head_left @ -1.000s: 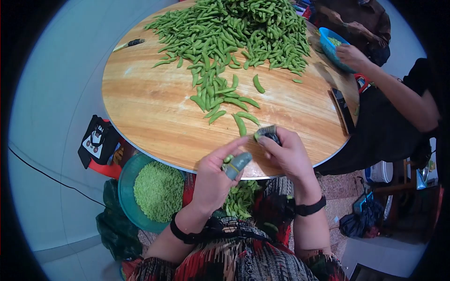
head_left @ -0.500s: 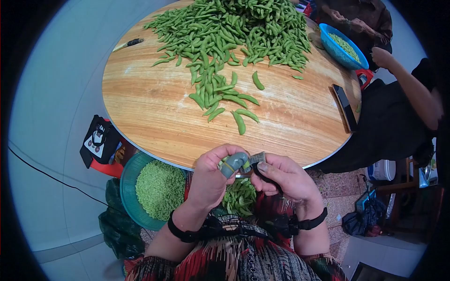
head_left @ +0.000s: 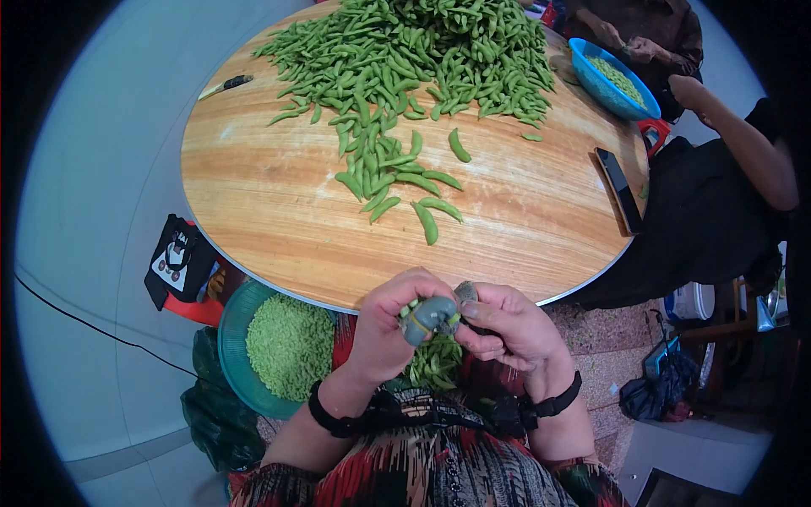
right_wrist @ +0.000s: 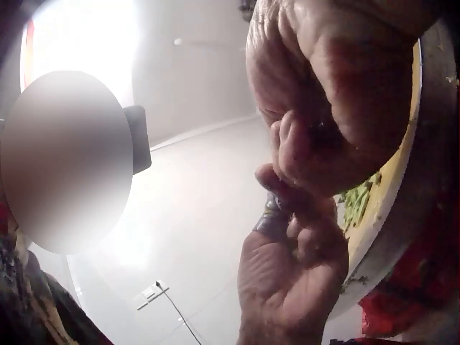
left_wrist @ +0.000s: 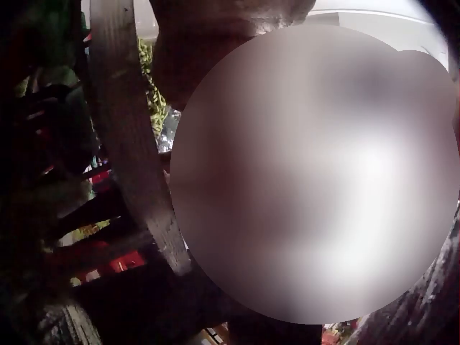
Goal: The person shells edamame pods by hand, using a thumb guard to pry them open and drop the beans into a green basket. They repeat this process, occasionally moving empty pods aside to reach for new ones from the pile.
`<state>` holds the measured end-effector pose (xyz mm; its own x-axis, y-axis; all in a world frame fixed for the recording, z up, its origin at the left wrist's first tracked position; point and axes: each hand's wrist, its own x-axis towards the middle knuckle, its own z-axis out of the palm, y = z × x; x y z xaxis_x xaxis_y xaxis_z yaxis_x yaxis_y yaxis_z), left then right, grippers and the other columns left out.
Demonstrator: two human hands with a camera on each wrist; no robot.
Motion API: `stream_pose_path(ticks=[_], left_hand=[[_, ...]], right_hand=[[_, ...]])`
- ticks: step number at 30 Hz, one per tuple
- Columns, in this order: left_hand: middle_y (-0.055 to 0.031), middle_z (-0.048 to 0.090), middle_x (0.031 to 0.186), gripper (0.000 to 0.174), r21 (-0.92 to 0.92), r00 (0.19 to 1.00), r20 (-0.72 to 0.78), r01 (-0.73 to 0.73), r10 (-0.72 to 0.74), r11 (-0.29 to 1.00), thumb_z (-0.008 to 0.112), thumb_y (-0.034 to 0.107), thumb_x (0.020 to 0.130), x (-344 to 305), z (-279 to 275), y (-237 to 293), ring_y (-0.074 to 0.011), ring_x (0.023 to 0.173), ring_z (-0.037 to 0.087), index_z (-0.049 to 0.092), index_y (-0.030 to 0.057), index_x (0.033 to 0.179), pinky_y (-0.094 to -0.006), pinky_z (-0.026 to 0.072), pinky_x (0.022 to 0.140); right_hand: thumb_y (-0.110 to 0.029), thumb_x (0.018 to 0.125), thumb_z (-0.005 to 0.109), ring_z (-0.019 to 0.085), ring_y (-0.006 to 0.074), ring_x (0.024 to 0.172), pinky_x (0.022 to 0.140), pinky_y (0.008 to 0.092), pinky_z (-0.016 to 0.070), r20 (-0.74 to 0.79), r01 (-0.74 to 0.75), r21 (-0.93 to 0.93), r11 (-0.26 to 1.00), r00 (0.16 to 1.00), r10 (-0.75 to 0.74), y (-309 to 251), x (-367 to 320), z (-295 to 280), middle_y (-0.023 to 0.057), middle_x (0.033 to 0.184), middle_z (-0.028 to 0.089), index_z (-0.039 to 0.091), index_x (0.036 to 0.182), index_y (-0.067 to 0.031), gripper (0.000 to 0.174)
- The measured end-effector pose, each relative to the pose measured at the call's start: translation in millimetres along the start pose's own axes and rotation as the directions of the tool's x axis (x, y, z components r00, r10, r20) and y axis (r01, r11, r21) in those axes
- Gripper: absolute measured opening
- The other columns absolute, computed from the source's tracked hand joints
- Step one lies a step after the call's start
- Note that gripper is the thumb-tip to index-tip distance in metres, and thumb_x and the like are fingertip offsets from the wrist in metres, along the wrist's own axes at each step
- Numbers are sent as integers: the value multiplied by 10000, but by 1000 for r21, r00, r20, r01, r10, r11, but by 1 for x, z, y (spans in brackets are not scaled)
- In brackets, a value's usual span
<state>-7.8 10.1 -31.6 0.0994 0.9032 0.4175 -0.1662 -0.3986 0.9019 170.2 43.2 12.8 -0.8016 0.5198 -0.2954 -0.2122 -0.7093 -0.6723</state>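
Note:
Just over the near table edge, both hands meet at a green bean pod (head_left: 454,320). My left hand (head_left: 378,334) grips it with curled fingers; a grey finger cover (head_left: 429,316) with a yellow band bends against the pod. More green shows inside that hand's grip. From the other side my right hand (head_left: 517,328) pinches at the pod's end, a dark cover on one finger. In the right wrist view the right hand (right_wrist: 338,93) is above the left hand (right_wrist: 291,269), fingertips meeting. The left wrist view is mostly blurred out.
A large heap of bean pods (head_left: 422,59) covers the far side of the round wooden table (head_left: 270,203). Shelled beans fill a teal basket (head_left: 232,372) below left. A phone (head_left: 618,190) and a blue bowl (head_left: 579,63) are at the right, near other people's hands.
Both hands have drawn back from the loose pods to the near table edge and come together on a pod. At the right, another person's hand has left the blue bowl.

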Motion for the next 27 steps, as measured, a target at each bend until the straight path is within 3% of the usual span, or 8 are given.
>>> stream_pose_path(ticks=[5, 7, 10, 14, 17, 19, 22, 27], left_hand=[[-18, 554, 841, 213, -254, 940, -159, 258, -303, 932, 628, -36, 734, 2, 7, 18, -35, 659, 491, 571, 2, 935, -140, 351, 524], [-16, 565, 844, 229, -417, 877, -83, 401, -474, 816, 644, -28, 732, 7, 6, 27, -28, 646, 492, 569, -5, 947, -139, 357, 509], [-12, 577, 842, 230, -627, 866, 11, 395, -500, 671, 654, -7, 742, 3, -1, 22, -19, 636, 493, 570, -7, 956, -138, 363, 503], [-2, 601, 844, 161, -602, 870, -66, 356, -488, 715, 574, -25, 781, -1, -3, 18, -26, 716, 522, 597, 23, 933, -126, 372, 556], [6, 583, 796, 180, -381, 843, -152, 432, -516, 817, 648, 4, 761, 3, -8, 28, -15, 616, 491, 576, 11, 926, -144, 375, 521], [15, 579, 771, 121, -26, 886, -208, 419, -415, 908, 629, -3, 778, 5, -9, 30, -21, 627, 500, 585, 20, 888, -158, 388, 539], [16, 573, 758, 85, 200, 934, -205, 333, -293, 921, 604, -15, 786, 5, -8, 30, -31, 639, 511, 591, 21, 862, -171, 398, 547], [9, 569, 760, 81, 229, 959, -134, 274, -248, 934, 597, -10, 794, 6, -6, 30, -36, 638, 515, 585, 13, 871, -168, 395, 536]], right_hand=[[-166, 961, 448, 313, 5, 457, 385, 152, 216, -50, 39, -13, 999, 998, -40, 3, 5, 1, -11, 652, 481, 517, 957, -35, 148], [-173, 963, 446, 313, 9, 456, 388, 154, 221, -74, 51, 2, 999, 996, -51, 6, 6, -1, -11, 650, 479, 516, 957, -35, 154], [-196, 967, 440, 310, 16, 453, 395, 157, 217, -22, 60, 230, 971, 998, -57, 10, 8, 2, -17, 639, 475, 513, 944, -37, 176], [-231, 980, 407, 339, 30, 484, 430, 173, 256, -163, 71, -204, 976, 981, -105, 11, 6, 17, -25, 623, 462, 514, 876, -41, 241], [-233, 982, 397, 361, 36, 508, 455, 180, 284, -181, 66, -339, 938, 974, -134, 7, -1, 21, -29, 629, 461, 519, 840, -45, 266], [-228, 980, 401, 372, 38, 515, 466, 182, 297, -141, 54, -347, 936, 984, -109, 4, -2, 20, -32, 635, 467, 524, 824, -44, 271], [-211, 978, 407, 376, 39, 511, 461, 183, 302, -133, 36, -371, 928, 987, -91, 8, 1, 15, -31, 648, 476, 527, 823, -42, 258], [-185, 975, 412, 362, 24, 491, 429, 170, 278, -178, 76, -317, 945, 974, -139, 15, 7, 14, -23, 665, 492, 530, 870, -44, 212]])
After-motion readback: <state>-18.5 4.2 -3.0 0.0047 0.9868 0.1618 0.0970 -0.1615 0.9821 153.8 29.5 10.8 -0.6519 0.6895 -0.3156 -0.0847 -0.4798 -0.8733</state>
